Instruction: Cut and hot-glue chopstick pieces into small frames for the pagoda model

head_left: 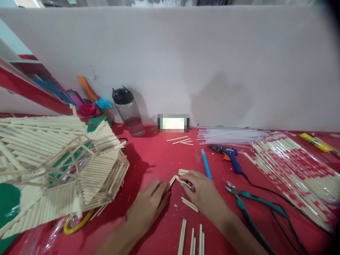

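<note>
Near the middle of the red table, my left hand (pixel 152 198) is closed on a short wooden stick (pixel 172 182) that points up and to the right. My right hand (pixel 200 191) pinches another short wooden stick (pixel 182 181), its end meeting the tip of the left one. Just behind the right fingers lies a small group of cut sticks (pixel 183 172). Below that hand rest a few more short sticks (pixel 189 204), and several cut sticks (pixel 193 241) lie in small bundles at the front edge.
A large stick-built model (pixel 101 166) fills the left. Behind stand a water bottle (pixel 129 113) and a lit phone (pixel 173 123). To the right lie a blue pen (pixel 206 163), a glue gun (pixel 230 156), glue sticks (pixel 231 136), green-handled cutting pliers (pixel 247 198) and packaged chopsticks (pixel 297 170).
</note>
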### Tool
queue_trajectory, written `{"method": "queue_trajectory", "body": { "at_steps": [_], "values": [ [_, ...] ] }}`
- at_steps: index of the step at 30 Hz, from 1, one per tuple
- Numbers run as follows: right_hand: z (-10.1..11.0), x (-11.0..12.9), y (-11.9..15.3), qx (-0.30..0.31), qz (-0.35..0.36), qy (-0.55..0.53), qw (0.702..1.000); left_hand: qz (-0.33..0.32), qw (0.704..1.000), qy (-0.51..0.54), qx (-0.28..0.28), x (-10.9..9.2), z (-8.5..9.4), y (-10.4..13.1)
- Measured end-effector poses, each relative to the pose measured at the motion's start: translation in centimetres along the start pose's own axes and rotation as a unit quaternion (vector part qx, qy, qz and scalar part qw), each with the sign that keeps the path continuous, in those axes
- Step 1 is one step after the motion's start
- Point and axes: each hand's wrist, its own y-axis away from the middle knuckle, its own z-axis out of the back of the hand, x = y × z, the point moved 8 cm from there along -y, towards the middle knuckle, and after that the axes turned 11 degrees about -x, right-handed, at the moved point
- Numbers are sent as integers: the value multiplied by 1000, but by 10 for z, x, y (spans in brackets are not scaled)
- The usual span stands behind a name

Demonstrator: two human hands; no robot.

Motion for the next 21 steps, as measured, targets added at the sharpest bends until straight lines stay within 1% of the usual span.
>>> {"method": "queue_trajectory", "body": {
  "at_steps": [3, 5, 10, 13, 18, 21],
  "values": [
    [0, -1, 0, 3, -4, -15, 1000, -9, 1000, 2, -17, -1, 2, -1],
    [3, -1, 0, -6, -8, -35, 999, -16, 999, 3, -39, -3, 7, -2],
    [17, 2, -1, -56, -25, -97, 993, -60, 992, 11, -114, -13, 29, -4],
    [23, 7, -1, -72, -24, -124, 989, -85, 987, -1, -140, -17, 38, -2],
    [26, 11, -1, -65, -26, -155, 985, -87, 988, -3, -131, -14, 36, 4],
    [26, 11, -1, -54, -35, -168, 984, -59, 989, 51, -125, -11, 35, 5]
  ]
}}
